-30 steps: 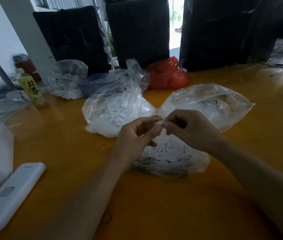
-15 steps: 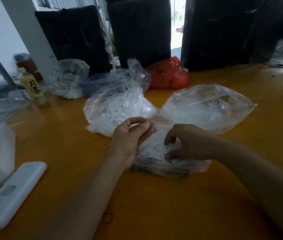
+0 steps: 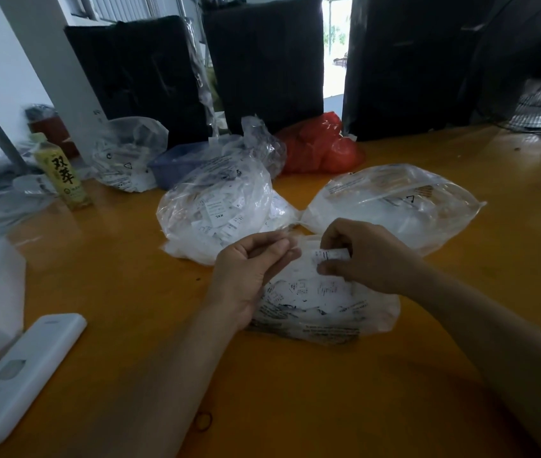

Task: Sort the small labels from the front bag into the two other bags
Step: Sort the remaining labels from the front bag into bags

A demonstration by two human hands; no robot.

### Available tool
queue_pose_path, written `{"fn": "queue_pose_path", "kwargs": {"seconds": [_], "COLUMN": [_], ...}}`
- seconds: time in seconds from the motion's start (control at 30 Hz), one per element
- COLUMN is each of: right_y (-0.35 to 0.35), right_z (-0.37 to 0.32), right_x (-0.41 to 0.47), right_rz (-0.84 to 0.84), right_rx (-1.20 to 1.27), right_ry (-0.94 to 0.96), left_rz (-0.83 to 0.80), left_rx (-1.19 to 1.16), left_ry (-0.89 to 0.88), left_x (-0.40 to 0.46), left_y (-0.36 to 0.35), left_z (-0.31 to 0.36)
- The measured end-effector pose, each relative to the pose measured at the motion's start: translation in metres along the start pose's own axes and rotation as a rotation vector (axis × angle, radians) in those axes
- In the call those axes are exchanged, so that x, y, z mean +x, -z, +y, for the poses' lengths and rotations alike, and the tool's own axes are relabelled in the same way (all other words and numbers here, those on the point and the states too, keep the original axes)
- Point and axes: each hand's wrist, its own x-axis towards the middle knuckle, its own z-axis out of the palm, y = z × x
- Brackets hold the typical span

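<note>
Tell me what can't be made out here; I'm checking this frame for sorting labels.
Head view only:
- Print on the label pinched by the right hand: too small, partly covered by fingers.
- Whether the left hand holds a label: blurred fingertips.
- Front bag contents: hidden behind both hands and crinkled plastic.

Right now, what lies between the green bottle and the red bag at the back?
In the head view, between the bottle and the red bag: a clear bag of labels, then a blue tub and crumpled clear plastic.
</note>
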Motion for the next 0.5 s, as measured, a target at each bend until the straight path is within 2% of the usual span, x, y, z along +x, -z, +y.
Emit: {"fn": "queue_pose_path", "kwargs": {"seconds": [0.33, 0.5], "right_y": [0.0060, 0.0081], "right_z": [-0.0062, -0.0062], "right_x": [-0.0010, -0.0036], "right_rz": [0.109, 0.201], "right_rx": [0.216, 0.389], "right_ry": [-0.093, -0.072], "left_rz": [0.005, -0.026], "left_rx": [0.012, 0.017], "left_ry": [0.023, 0.037], "left_x": [-0.0009, 0.0000], "left_y": [-0.0001, -0.0001], "left_z": [-0.0010, -0.0014]}}
